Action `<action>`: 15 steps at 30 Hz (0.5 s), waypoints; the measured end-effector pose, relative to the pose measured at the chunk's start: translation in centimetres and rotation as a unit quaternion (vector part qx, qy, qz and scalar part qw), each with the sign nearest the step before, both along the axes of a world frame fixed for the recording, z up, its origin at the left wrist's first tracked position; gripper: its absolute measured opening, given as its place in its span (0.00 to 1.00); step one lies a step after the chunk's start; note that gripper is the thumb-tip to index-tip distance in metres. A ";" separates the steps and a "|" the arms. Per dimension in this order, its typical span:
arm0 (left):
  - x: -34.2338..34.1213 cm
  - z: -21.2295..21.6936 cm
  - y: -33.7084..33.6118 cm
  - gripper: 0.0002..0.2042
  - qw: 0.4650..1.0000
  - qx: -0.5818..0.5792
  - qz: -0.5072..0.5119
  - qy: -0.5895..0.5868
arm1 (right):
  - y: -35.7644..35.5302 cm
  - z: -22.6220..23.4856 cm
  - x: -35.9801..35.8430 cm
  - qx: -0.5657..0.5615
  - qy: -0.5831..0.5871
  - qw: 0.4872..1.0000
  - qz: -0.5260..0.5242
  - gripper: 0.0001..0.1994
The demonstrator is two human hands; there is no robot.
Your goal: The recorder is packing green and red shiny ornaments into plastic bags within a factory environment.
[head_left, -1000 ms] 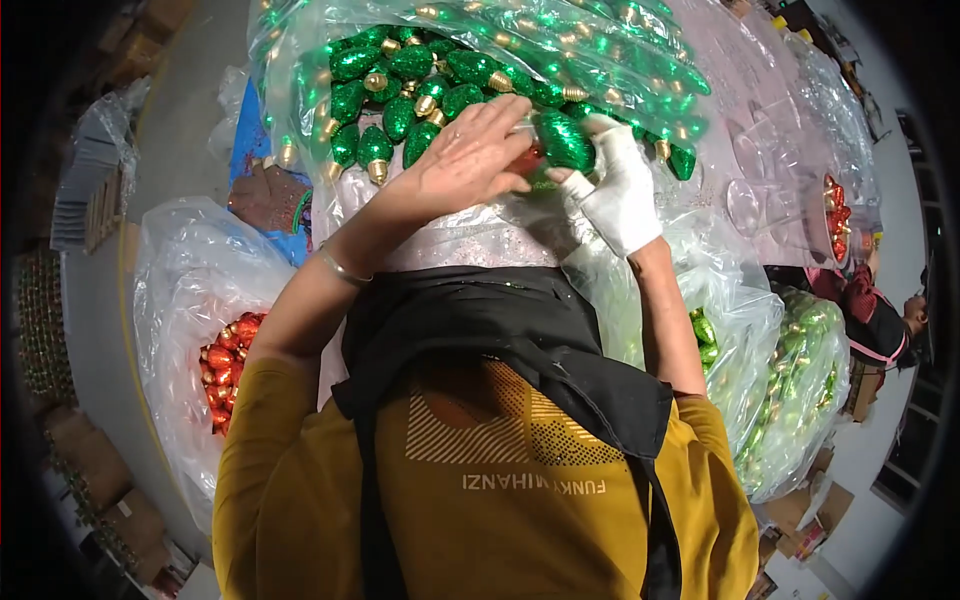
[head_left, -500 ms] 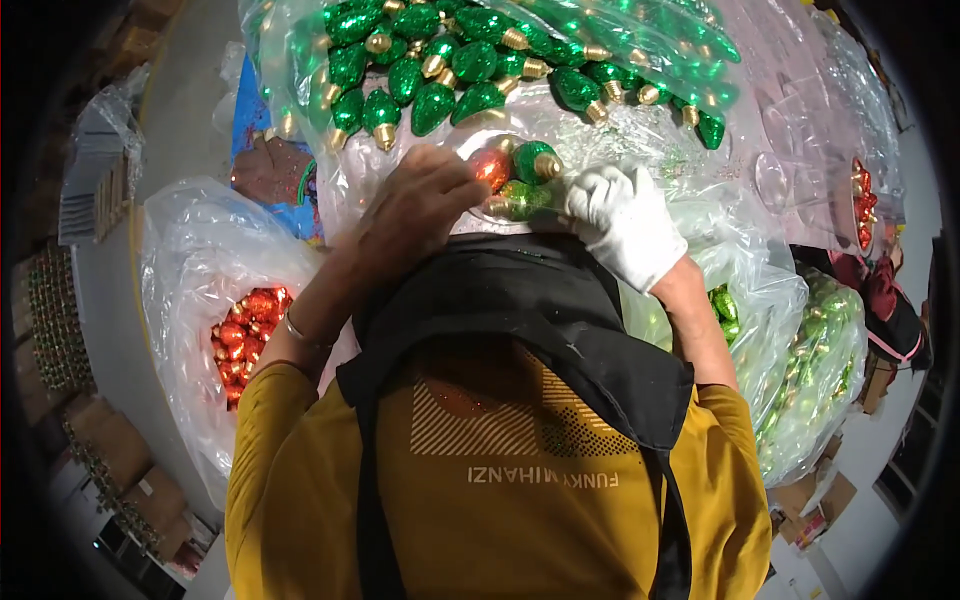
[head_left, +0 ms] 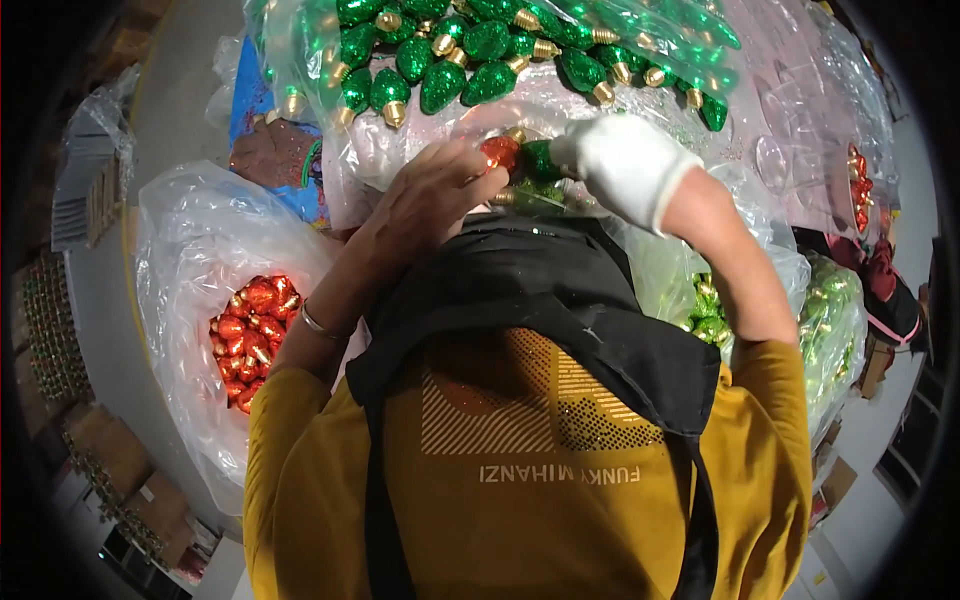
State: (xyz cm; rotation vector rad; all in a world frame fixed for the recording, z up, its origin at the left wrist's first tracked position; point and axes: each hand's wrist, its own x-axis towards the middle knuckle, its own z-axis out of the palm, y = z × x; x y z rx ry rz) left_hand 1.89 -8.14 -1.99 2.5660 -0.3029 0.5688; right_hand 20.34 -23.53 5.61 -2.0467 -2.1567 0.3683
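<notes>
My left hand (head_left: 435,195), bare with a bangle at the wrist, has its fingers closed around the near side of a glittery red bulb-shaped ornament (head_left: 499,152) with a gold cap. Opposite it, my right hand (head_left: 630,165) wears a white glove, and its fingertips close on a dark green bulb ornament (head_left: 538,160). A lighter green ornament (head_left: 540,193) lies just below these two. Clear plastic surrounds the group in front of my black apron (head_left: 520,270); its exact shape is hard to make out.
Many dark green ornaments (head_left: 440,85) spread across the far table under clear plastic. A bag of red ornaments (head_left: 255,330) stands at left, a bag of light green ones (head_left: 708,310) at right. Another person's hand (head_left: 270,152) rests by a blue sheet at left.
My right hand has moved left and in over the dark green ornament. My left hand has shifted slightly up and right, and the red ornament now shows its gold cap upward.
</notes>
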 end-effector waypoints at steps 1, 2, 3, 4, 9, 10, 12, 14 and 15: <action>-0.3 -0.4 0.0 0.17 1.000 -0.017 -0.008 -0.022 | 1.3 0.3 -0.7 -0.112 -0.057 0.992 0.004 0.06; -0.8 -0.8 -0.1 0.17 0.999 -0.027 -0.012 -0.026 | 2.6 0.5 -1.5 -0.224 -0.112 0.968 0.008 0.06; -0.9 -0.6 -0.1 0.17 1.000 -0.016 -0.001 -0.007 | 3.7 0.6 -2.1 -0.225 -0.112 0.968 0.005 0.06; -0.9 -0.4 0.0 0.17 1.000 -0.005 0.011 0.012 | 4.9 0.8 -2.8 -0.329 -0.116 0.937 -0.021 0.06; -0.7 -0.4 0.0 0.15 1.000 0.003 0.006 -0.010 | 6.0 -4.8 -2.2 -0.338 -0.152 0.929 -0.023 0.13; -0.8 -0.4 0.0 0.15 1.000 0.001 0.006 -0.012 | 6.0 -5.4 -2.3 -0.340 -0.154 0.928 -0.023 0.13; -0.9 -0.5 0.2 0.15 1.000 0.001 0.004 -0.013 | 6.0 -6.5 -2.6 -0.355 -0.079 0.929 -0.061 0.12; -1.0 -0.5 0.2 0.15 1.000 0.005 0.007 -0.013 | 6.4 -6.3 -2.9 -0.359 -0.042 0.929 -0.075 0.12; -1.1 -0.5 0.2 0.14 1.000 0.025 0.005 -0.015 | 6.5 -5.4 -3.2 -0.360 -0.038 0.928 -0.089 0.12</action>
